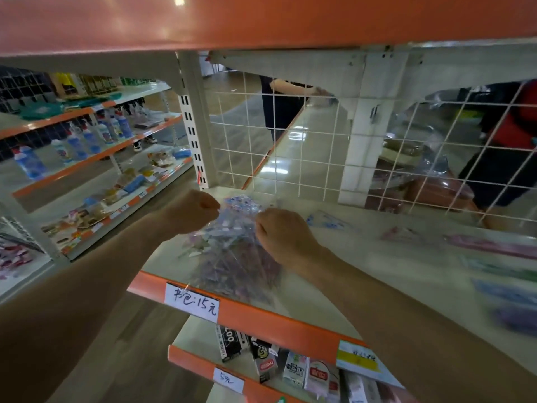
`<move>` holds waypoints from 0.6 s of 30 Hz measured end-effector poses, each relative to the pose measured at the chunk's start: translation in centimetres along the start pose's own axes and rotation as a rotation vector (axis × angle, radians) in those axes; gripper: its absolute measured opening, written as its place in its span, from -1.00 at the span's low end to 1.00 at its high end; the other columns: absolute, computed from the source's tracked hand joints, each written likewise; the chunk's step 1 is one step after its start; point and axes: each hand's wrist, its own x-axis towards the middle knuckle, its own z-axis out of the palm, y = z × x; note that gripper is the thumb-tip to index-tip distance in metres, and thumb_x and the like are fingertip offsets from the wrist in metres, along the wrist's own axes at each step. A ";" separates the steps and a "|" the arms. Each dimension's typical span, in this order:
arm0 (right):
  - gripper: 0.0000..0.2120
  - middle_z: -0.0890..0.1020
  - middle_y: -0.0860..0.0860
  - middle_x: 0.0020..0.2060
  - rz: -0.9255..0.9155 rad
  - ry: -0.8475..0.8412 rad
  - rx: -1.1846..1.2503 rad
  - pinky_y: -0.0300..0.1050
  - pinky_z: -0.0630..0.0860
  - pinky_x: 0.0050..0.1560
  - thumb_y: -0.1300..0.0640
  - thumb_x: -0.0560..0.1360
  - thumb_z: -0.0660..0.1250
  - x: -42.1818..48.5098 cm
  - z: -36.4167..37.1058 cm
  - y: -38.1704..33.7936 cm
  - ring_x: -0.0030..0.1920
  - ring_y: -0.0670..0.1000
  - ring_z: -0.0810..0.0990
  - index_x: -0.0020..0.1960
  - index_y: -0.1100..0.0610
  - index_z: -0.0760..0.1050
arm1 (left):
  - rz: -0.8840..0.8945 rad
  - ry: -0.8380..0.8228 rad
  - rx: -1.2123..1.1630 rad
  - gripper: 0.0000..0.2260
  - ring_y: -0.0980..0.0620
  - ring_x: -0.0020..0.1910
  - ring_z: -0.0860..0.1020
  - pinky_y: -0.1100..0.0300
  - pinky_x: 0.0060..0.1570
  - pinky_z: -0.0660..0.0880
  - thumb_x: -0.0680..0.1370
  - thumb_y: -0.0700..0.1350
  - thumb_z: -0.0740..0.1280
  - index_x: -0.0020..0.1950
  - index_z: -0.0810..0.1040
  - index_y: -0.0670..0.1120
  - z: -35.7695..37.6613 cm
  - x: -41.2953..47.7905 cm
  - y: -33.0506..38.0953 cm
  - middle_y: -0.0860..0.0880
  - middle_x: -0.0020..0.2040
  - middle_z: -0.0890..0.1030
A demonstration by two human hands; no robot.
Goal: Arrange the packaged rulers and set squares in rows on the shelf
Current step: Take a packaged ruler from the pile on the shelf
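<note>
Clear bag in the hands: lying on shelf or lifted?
The bag lies on the shelf, near end at the front edge; left hand and right hand pinch its far end.

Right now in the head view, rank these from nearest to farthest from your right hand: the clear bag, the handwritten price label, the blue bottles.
1. Clear bag: pinched by the right hand, lying on the shelf.
2. Handwritten price label: on the shelf's orange front edge, below and left.
3. Blue bottles: far left, on a separate rack.
</note>
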 end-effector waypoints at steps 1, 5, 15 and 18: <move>-0.77 0.60 0.16 -0.16 0.057 0.046 0.065 -0.13 0.28 -0.23 0.17 0.59 0.15 -0.3 -0.4 0.4 -0.17 0.12 0.54 -0.04 0.25 0.54 | 0.002 0.080 -0.041 -0.84 0.00 -0.19 0.49 0.34 -0.27 0.41 0.57 -0.24 0.28 0.06 0.63 -0.22 0.2 0.0 0.5 -0.13 -0.06 0.60; -0.78 0.61 0.13 -0.30 0.320 0.247 0.351 -0.09 0.39 -0.24 0.21 0.52 0.22 -1.5 -3.0 3.4 -0.26 0.09 0.53 -0.19 0.25 0.58 | -0.043 0.137 -0.329 -0.85 -0.05 -0.26 0.55 0.17 -0.21 0.49 0.54 -0.26 0.29 -0.20 0.59 -0.17 1.1 -0.9 4.1 -0.14 -0.24 0.61; -0.86 0.64 -0.03 -0.22 0.017 0.410 -0.151 -0.20 0.45 -0.41 0.15 0.38 0.29 -6.2 -7.6 6.8 -0.23 0.04 0.62 -0.13 0.10 0.60 | 0.044 -0.504 -1.125 -0.82 -0.11 0.00 0.55 -0.03 0.18 0.49 0.63 -0.14 0.16 0.08 0.52 -0.18 6.9 -3.6 14.3 -0.18 0.03 0.55; -0.79 0.66 -0.04 -0.13 -0.032 0.339 -0.116 -0.13 0.54 -0.33 0.07 0.44 0.25 -7.5 -8.6 7.5 -0.16 0.04 0.63 -0.08 0.05 0.65 | 0.037 -0.496 -1.086 -0.81 -0.08 -0.11 0.57 0.08 -0.01 0.57 0.62 -0.16 0.16 0.15 0.51 -0.17 7.3 -3.6 15.2 -0.18 -0.03 0.54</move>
